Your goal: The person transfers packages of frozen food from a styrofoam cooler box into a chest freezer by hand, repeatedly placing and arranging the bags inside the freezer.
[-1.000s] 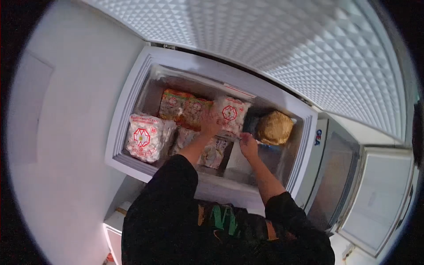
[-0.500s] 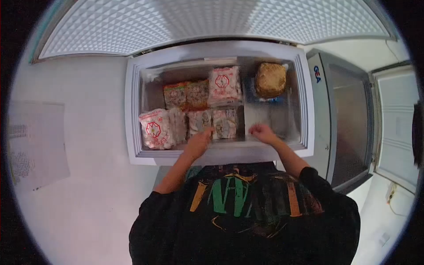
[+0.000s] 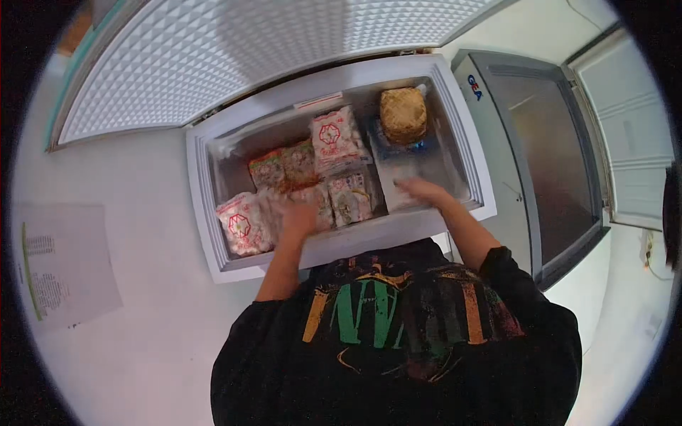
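My left hand [image 3: 298, 217] is over the front row of packs in the chest freezer [image 3: 323, 253], fingers blurred but apart, with nothing visible in them. Just left of it stands a white bag with red print [image 3: 240, 226]. Partly behind it is a clear pack [image 3: 316, 201], and a similar pack [image 3: 350, 199] lies to its right. My right hand [image 3: 426, 192] hovers above the right compartment, fingers stretched out to the left and holding nothing.
Another red-printed white bag [image 3: 337, 138] lies farther back, beside orange-edged packs [image 3: 284, 167]. A brown wrapped bundle [image 3: 403, 116] sits at the back right. The raised freezer lid [image 3: 284, 50] is behind. A grey freezer [image 3: 554, 156] stands to the right.
The view has tilted and turned. My left hand has moved left, from the middle packs toward the white bag, and its fingers have loosened. My right hand's fingers have stretched out.
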`<state>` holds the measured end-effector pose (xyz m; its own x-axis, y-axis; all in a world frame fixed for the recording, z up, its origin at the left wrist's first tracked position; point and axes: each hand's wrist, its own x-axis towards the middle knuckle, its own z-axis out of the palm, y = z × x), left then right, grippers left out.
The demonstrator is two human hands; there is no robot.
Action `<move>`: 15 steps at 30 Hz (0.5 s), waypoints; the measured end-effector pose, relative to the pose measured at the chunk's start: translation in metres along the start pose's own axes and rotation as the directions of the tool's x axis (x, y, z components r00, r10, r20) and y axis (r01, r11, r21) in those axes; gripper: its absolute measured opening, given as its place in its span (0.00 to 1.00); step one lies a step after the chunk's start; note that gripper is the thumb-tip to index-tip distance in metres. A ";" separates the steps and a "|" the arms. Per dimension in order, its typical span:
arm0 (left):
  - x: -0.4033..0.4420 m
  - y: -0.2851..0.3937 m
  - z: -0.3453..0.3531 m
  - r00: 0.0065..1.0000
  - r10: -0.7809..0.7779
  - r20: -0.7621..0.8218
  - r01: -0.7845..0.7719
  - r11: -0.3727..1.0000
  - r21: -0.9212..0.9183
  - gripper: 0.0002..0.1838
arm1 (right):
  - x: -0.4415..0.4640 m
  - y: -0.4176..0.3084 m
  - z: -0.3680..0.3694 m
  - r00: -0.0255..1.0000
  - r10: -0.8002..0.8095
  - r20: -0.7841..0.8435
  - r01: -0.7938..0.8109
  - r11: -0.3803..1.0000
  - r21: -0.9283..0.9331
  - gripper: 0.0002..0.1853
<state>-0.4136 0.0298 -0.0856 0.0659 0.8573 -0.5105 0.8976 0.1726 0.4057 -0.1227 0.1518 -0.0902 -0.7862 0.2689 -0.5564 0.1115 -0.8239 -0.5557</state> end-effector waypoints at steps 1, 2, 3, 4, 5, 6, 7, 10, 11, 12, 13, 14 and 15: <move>0.001 0.002 0.022 0.999 -0.038 -0.005 0.034 0.820 0.572 0.29 | -0.004 0.010 0.001 0.984 -0.014 -0.178 -0.072 0.881 -0.467 0.33; 0.000 0.002 0.036 0.995 0.098 -0.025 -0.088 0.959 0.269 0.29 | -0.008 0.018 0.003 0.938 -0.107 -0.329 -0.218 0.558 -0.801 0.31; 0.001 0.004 0.042 0.973 0.216 -0.084 -0.221 0.973 -0.061 0.28 | -0.011 0.023 0.004 0.874 -0.256 -0.414 -0.397 0.118 -0.910 0.29; 0.003 0.013 0.039 0.971 0.226 -0.074 -0.230 0.972 -0.052 0.28 | -0.015 0.015 0.008 0.869 -0.260 -0.421 -0.400 0.132 -0.907 0.29; 0.005 0.021 0.036 0.982 0.186 -0.029 -0.188 0.962 -0.197 0.26 | -0.019 0.002 0.011 0.912 -0.113 -0.395 -0.229 0.659 -0.717 0.26; 0.008 0.025 0.032 0.988 0.151 0.023 -0.135 0.932 -0.336 0.24 | -0.020 -0.006 0.016 0.959 -0.018 -0.282 -0.055 0.967 -0.249 0.24; 0.010 0.026 0.030 0.987 0.160 0.032 -0.141 0.935 -0.326 0.24 | -0.018 -0.003 0.020 0.936 -0.100 -0.336 0.008 0.964 -0.266 0.16; 0.013 0.024 0.032 0.954 0.215 -0.210 -0.182 0.969 0.166 0.19 | -0.004 0.018 0.019 0.851 -0.308 -0.425 0.065 0.865 -0.497 0.10; 0.012 0.020 0.035 0.951 0.171 -0.258 -0.170 0.985 0.027 0.16 | -0.001 0.025 0.018 0.853 -0.306 -0.423 0.065 0.866 -0.496 0.10; 0.011 0.020 0.035 0.947 0.121 -0.298 -0.161 0.981 -0.113 0.14 | -0.001 0.027 0.023 0.830 -0.368 -0.419 0.156 0.874 -0.459 0.09; 0.010 0.020 0.036 0.947 0.118 -0.297 -0.158 0.981 -0.113 0.14 | -0.001 0.029 0.025 0.801 -0.428 -0.418 0.247 0.873 -0.421 0.09; 0.010 0.022 0.036 0.949 0.083 -0.304 -0.143 0.973 -0.182 0.12 | -0.003 0.032 0.024 0.803 -0.426 -0.417 0.246 0.874 -0.420 0.09; 0.009 0.023 0.036 0.950 0.046 -0.309 -0.128 0.960 -0.251 0.11 | -0.007 0.034 0.024 0.784 -0.448 -0.429 0.280 0.873 -0.399 0.09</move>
<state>-0.3763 0.0237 -0.1083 -0.0306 0.9722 -0.2321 0.7435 0.1774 0.6448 -0.1281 0.1103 -0.0905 -0.4057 0.7943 -0.4523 0.1195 -0.4445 -0.8878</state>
